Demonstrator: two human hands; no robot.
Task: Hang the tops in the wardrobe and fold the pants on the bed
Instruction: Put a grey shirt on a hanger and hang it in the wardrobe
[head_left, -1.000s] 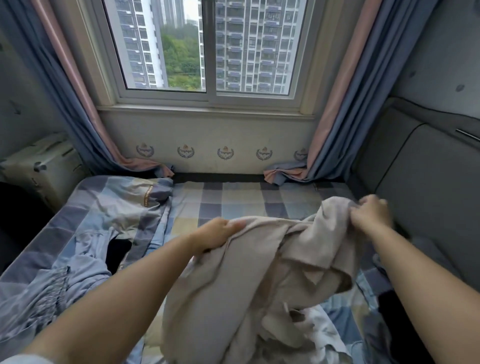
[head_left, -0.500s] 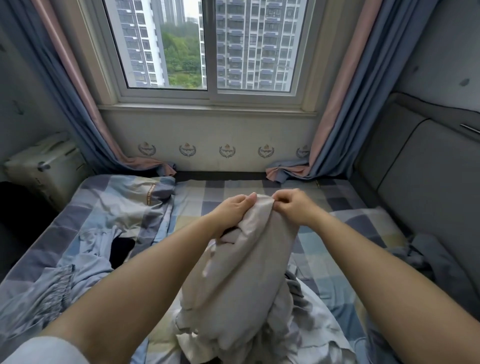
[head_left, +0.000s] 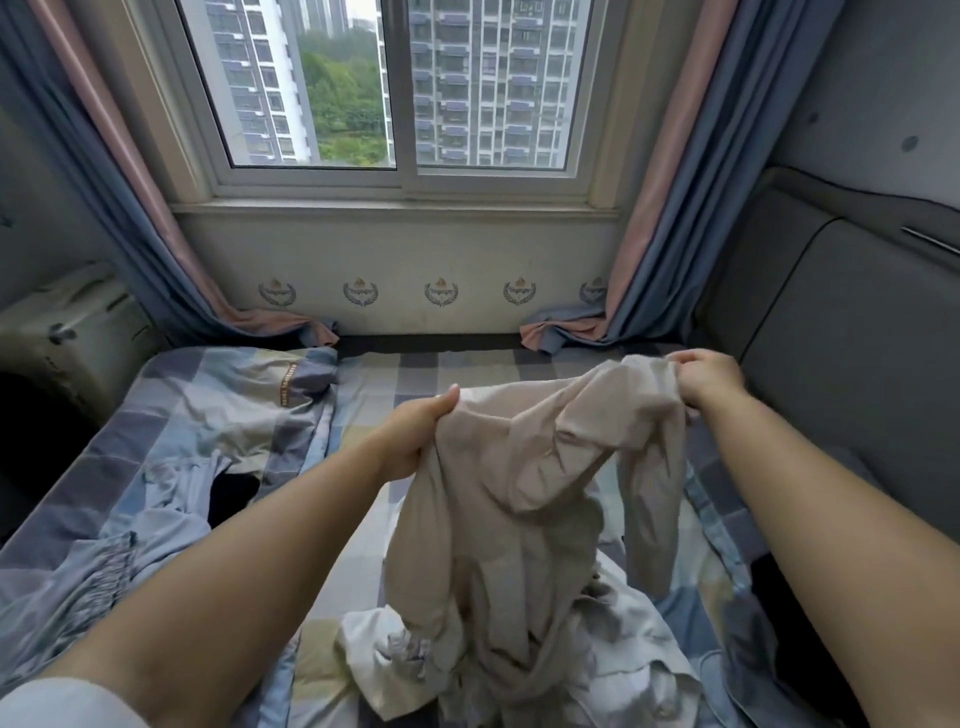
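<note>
Both hands clenched on beige garment: left hand, right hand gripping top edge. Looks light, limp, crumpling; best held at corners, spread wide.

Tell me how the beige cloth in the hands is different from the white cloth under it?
The beige garment is held up in the air, while the white garment lies crumpled on the bed. The left hand and right hand each grip the beige garment's top edge; no hand touches the white garment. The beige garment hangs spread between the hands; the white one is bunched in a heap. Both are light-coloured and wrinkled.
</note>
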